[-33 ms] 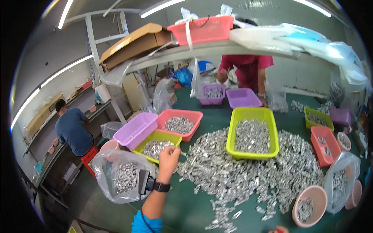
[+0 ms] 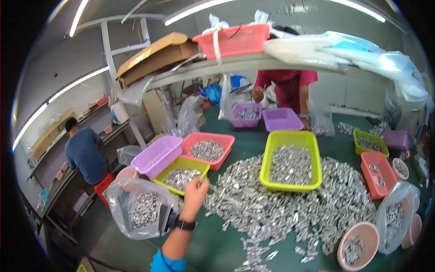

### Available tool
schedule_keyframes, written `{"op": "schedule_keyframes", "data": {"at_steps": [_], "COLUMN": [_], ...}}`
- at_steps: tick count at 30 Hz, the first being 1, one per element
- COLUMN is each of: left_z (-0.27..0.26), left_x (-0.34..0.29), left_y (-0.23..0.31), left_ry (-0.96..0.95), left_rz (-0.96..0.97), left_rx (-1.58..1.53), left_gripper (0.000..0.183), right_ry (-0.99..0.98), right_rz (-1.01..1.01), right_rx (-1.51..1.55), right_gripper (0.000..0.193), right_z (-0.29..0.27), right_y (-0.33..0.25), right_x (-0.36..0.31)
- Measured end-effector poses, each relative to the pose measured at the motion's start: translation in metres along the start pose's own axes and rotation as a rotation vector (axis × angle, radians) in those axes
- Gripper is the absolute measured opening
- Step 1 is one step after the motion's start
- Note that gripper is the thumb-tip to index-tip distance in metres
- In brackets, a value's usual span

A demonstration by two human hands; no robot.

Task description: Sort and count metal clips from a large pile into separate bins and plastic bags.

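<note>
From where I stand, the left hand's [image 2: 194,197] fingers [image 2: 201,183] are curled together; I can't tell whether they pinch anything. They're right by the small yellow-green basket [image 2: 204,168], where silvery metal pieces [image 2: 179,177] lie. A clear bag [image 2: 118,209] sits nearer the wrist; rightward spreads a loose heap [image 2: 244,199], with a bigger yellow-green basket [image 2: 290,186] on it.

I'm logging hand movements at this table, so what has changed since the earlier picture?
The right hand, seen at the lower edge earlier, no longer shows clearly. The view has shifted slightly, so most things sit a little lower. The left hand stays by the left green basket; whether it took or released anything is unclear. The central green basket and silvery heap look unchanged.
</note>
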State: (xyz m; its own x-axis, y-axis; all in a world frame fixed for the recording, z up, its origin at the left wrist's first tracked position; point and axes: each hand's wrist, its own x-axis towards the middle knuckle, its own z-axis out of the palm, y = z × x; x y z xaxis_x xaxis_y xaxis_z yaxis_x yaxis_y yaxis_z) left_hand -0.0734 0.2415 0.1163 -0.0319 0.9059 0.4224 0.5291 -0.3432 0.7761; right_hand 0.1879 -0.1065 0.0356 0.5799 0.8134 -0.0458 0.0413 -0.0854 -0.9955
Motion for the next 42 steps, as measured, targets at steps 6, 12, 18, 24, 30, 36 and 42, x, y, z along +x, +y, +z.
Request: {"op": "schedule_keyframes", "data": {"at_steps": [6,12,18,24,30,36,42], "left_z": [0.006,0.02,0.034,0.032,0.035,0.035,0.026], "left_x": [-0.117,-0.182,-0.188,-0.195,-0.192,-0.193,-0.179], "left_y": [-0.02,-0.013,-0.02,-0.031,-0.026,-0.028,-0.02], "left_ry": [-0.173,0.118,0.234,0.303,0.274,0.29,0.241], "left_rz": [-0.334,-0.578,-0.492,-0.498,-0.456,-0.42,-0.706], "left_rx": [-0.048,-0.415,-0.25,-0.2,-0.107,-0.06,-0.618], "left_gripper": [0.013,0.017,0.013,0.01,0.011,0.016,0.019], "right_ry": [0.091,-0.024,-0.161,-0.016,0.051,0.079,0.022], "right_rz": [-0.092,-0.308,-0.346,-0.072,-0.413,-0.398,-0.25], "right_rx": [-0.325,-0.514,-0.495,-0.393,-0.531,-0.391,-0.316], "right_gripper": [0.016,0.018,0.016,0.016,0.019,0.011,0.016], "right_z": [-0.054,-0.069,-0.075,-0.08,-0.085,-0.08,-0.082], "right_y": [0.044,0.04,0.037,0.057,0.036,0.035,0.074], "right_x": [-0.007,0.023,0.033,0.022,0.028,0.032,0.019]}}
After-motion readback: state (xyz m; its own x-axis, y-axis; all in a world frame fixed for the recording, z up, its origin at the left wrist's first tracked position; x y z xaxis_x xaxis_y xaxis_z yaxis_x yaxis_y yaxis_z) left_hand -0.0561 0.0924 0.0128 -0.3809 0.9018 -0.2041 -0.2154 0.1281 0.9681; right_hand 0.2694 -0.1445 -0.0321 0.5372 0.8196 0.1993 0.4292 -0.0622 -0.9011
